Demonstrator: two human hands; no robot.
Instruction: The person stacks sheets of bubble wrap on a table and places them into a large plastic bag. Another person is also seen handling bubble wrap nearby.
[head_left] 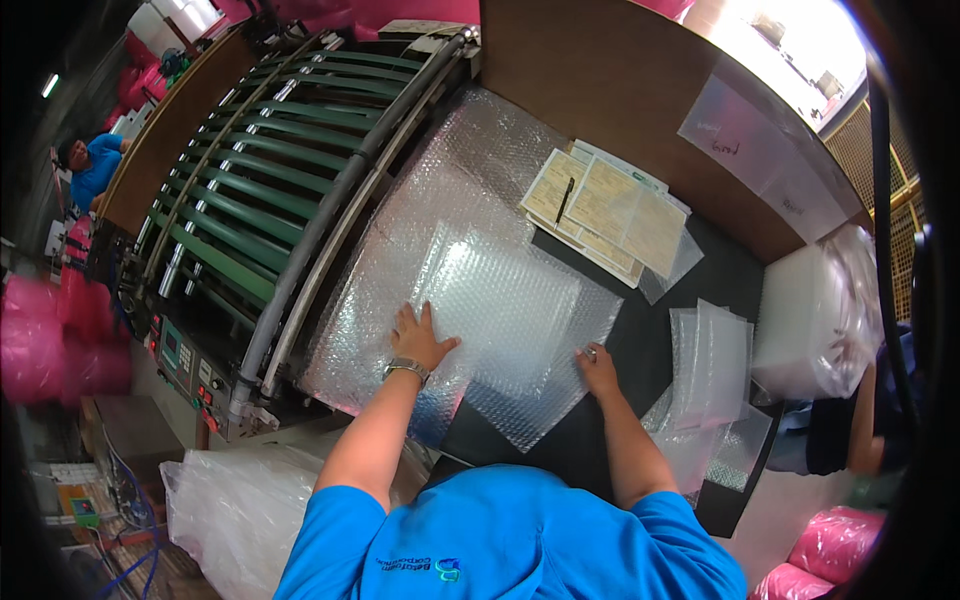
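Note:
Clear bubble wrap sheets lie layered over the dark tabletop in front of me. My left hand rests on them with its fingers spread, a watch on its wrist. At the right edge of the upper sheets, my right hand has its fingers curled and pinches the bubble wrap edge. A smaller stack of bubble wrap pieces lies to the right of that hand. Beyond the sheets are papers with a black pen on top.
Left of the table stands a machine with green belts and a control panel. A brown board walls the far side. A plastic-wrapped white stack sits at the right. One person is at far left, another at right.

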